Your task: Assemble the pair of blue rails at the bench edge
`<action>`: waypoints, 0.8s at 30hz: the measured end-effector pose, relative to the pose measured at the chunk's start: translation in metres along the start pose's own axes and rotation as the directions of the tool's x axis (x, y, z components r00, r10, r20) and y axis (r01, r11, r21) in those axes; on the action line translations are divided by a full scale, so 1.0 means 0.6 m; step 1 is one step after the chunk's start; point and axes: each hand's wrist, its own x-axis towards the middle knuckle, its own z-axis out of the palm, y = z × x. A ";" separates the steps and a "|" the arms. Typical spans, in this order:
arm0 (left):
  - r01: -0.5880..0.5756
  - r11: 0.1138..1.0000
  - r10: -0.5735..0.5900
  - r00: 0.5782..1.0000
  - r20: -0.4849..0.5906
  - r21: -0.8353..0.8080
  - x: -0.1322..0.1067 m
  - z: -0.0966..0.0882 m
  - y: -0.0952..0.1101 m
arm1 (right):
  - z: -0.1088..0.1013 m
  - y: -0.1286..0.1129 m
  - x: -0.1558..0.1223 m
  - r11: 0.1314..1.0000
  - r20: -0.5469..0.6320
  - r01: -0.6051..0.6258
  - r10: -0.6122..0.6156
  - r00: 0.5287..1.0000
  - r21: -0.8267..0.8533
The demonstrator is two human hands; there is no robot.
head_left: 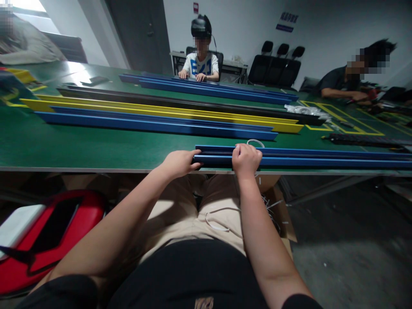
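Along the near edge of the table lies a long blue channel rail (322,158), running off to the right; its two raised edges show, and it may be more than one piece. At its left end, my left hand (179,163) grips it with the thumb on the far edge and a finger on the near edge. Further right, my right hand (247,159) is closed in a fist over the rail. A thin white loop (255,142), like a cable tie, stands out behind that fist. Its ends are hidden.
Beyond lie blue rails (154,124), a yellow rail (225,116), a black rail (180,103) and further blue rails (209,88). Clear plastic wrap (307,112) sits at right. A cardboard box (283,214) stands below; a red chair (86,210) is left. Several people sit around.
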 end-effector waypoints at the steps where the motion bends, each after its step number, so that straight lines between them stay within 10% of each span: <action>1: 0.002 1.000 -0.002 1.000 0.006 -0.003 0.001 -0.001 0.000 | 0.000 0.000 0.000 1.000 -0.003 0.001 -0.001 1.000 -0.001; 24: -0.044 0.999 0.044 0.999 -0.028 0.022 -0.003 0.005 -0.005 | -0.001 -0.001 0.001 1.000 0.008 -0.007 0.007 1.000 0.003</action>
